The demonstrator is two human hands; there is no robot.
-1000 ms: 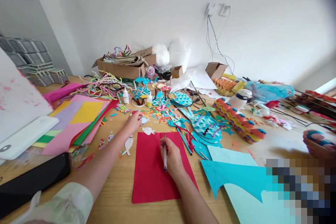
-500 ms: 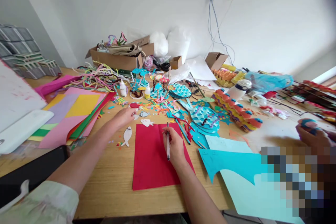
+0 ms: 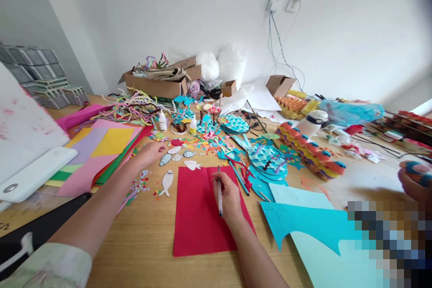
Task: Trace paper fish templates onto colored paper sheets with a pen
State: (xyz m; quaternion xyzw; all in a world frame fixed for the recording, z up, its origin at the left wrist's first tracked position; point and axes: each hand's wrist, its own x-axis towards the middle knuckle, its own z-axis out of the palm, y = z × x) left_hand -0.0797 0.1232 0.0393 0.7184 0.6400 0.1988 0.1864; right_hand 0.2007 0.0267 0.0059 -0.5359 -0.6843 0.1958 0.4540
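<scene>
My right hand [image 3: 227, 193] rests over a red sheet of paper [image 3: 195, 216] with its fingers closed around a pen [image 3: 220, 198]. A faint fold line shows on the sheet near my fingers. My left hand [image 3: 153, 153] is curled closed above the table, left of several small paper fish; nothing shows in its fingers. Nearest to it are a blue-grey paper fish [image 3: 165, 159] and a red one [image 3: 176, 142]. A white paper fish [image 3: 192, 164] touches or nearly touches the sheet's top edge, and a larger white fish [image 3: 167, 183] lies left of the sheet.
Coloured papers [image 3: 111, 141] are stacked at left. Glue bottles [image 3: 162, 121], paper scraps and blue woven-paper fish [image 3: 266, 159] lie beyond. Turquoise paper [image 3: 303, 218] and egg-carton strips [image 3: 310, 153] are at right. Another person's hand [image 3: 410, 177] holds a painted round object at far right.
My left hand has drawn back leftward from the small paper fish, uncovering more of them. My right hand still holds the pen over the red sheet. The view has tilted slightly upward.
</scene>
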